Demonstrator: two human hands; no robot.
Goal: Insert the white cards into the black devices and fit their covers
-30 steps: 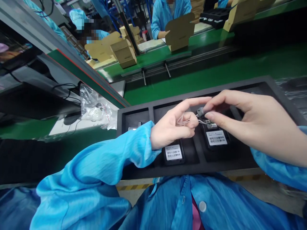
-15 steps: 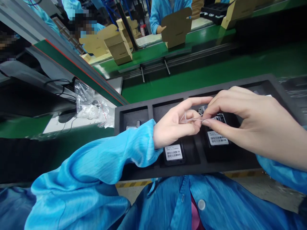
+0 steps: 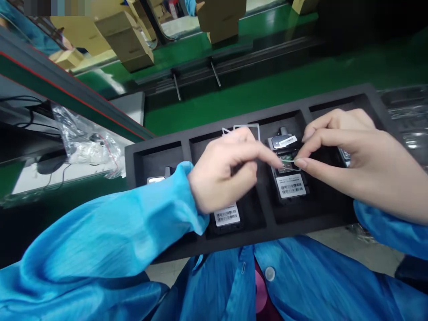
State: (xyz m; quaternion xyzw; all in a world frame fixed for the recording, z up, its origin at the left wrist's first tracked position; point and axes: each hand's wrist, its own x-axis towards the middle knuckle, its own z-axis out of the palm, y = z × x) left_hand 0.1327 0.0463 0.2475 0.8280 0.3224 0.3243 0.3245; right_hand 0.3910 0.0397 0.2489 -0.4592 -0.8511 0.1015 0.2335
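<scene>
A thin, pale rectangular gasket point(image 3: 294, 168) is pinched between the thumb and index finger of my right hand point(image 3: 357, 156). It hangs over the open recess of a black handheld device point(image 3: 290, 186) with a barcode label. My left hand point(image 3: 227, 171) stretches its index finger to the left side of this gasket, at the recess's edge. More white gaskets point(image 3: 259, 129) stick out behind the curled fingers of that hand, which seem to hold them; the grip itself is hidden. Beneath my left wrist lies a second labelled device point(image 3: 227, 216), partly covered.
Both devices sit in compartments of a black foam tray point(image 3: 197, 246). Another device point(image 3: 156, 179) shows at the left, and one point(image 3: 344, 154) behind my right hand. Plastic bags point(image 3: 90, 142) lie at left. Cardboard boxes point(image 3: 123, 40) stand across the green work surface point(image 3: 187, 113).
The view has shifted, so the tray appears farther left. My hands have moved apart, the right one drawing a gasket over the device. My left hand has turned, its index finger now pointing down at the recess.
</scene>
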